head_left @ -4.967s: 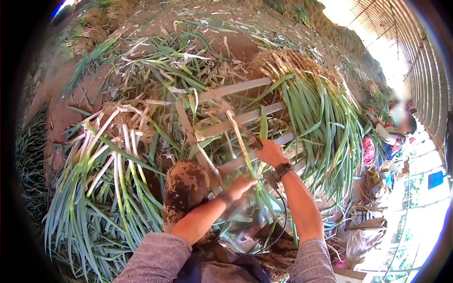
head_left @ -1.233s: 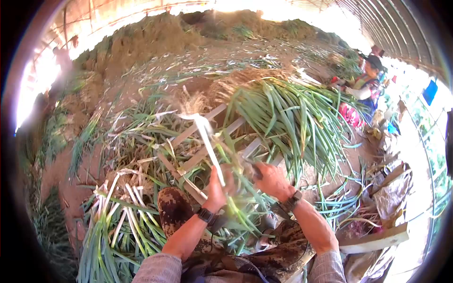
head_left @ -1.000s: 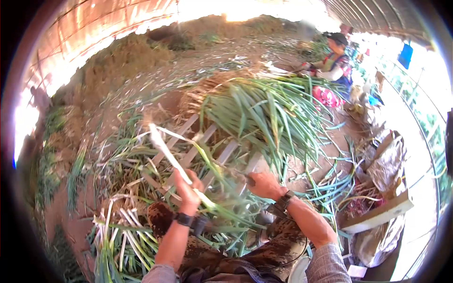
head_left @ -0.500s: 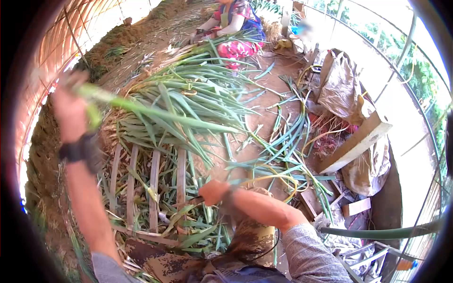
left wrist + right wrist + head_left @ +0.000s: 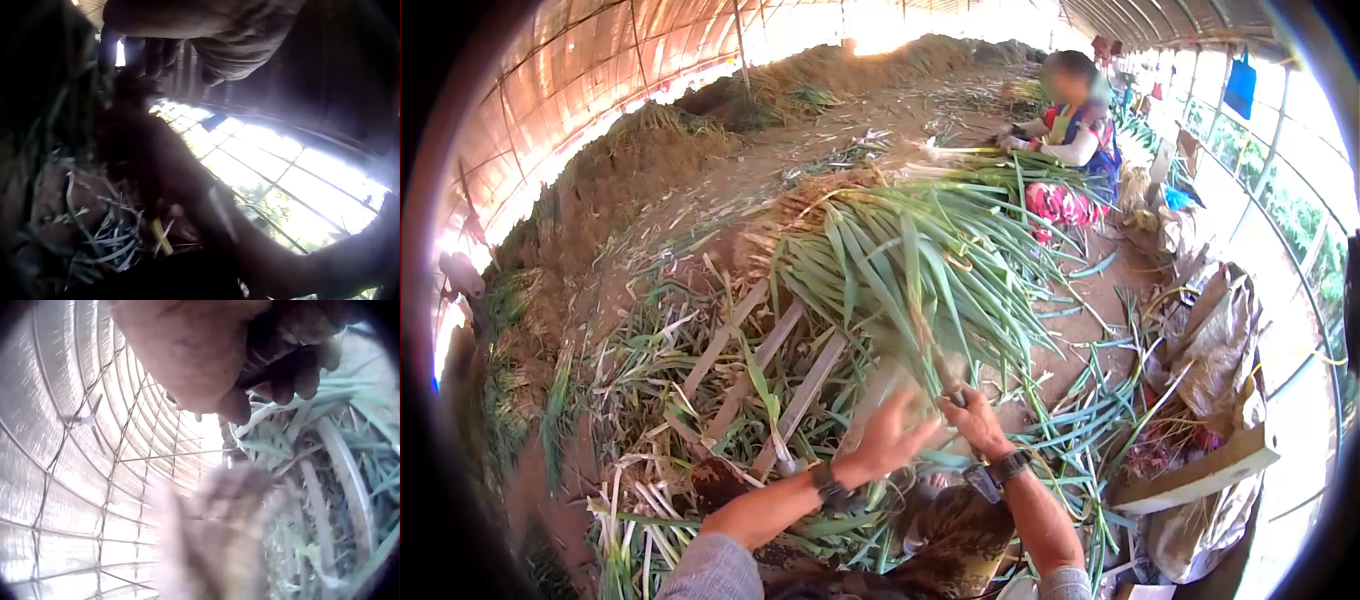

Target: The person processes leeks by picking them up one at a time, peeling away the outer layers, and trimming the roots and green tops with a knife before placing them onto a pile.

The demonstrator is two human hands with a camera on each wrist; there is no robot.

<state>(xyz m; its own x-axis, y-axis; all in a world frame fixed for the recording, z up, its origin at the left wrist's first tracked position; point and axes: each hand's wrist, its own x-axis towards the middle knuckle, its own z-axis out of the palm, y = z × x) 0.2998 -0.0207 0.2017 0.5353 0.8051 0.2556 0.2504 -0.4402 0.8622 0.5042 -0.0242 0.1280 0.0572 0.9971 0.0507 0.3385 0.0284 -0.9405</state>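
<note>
Beside the right hand, my left hand (image 5: 888,438) is blurred, with its fingers spread and no stalk visible in it. My right hand (image 5: 978,422) grips a dark handle (image 5: 956,397), from which a long brownish part slants up over the leaves. In the right wrist view, the fingers of my right hand (image 5: 187,350) curl round the dark handle (image 5: 269,374). A large heap of green onions (image 5: 900,255) lies past both hands, roots to the left. Wooden slats (image 5: 800,390) stretch left of the hands over loose leaves. The left wrist view is dark.
Another person (image 5: 1080,130) sits behind the heap. More onions with white stems (image 5: 640,530) lie at lower left. A wooden board (image 5: 1200,475) and crumpled sacks (image 5: 1215,340) are on the right. Scattered leaves (image 5: 1070,425) cover ground nearby.
My left hand, raised at the far left with a green onion half a second ago, is back beside my right hand without it. The head view has turned left. My right hand still grips the handle.
</note>
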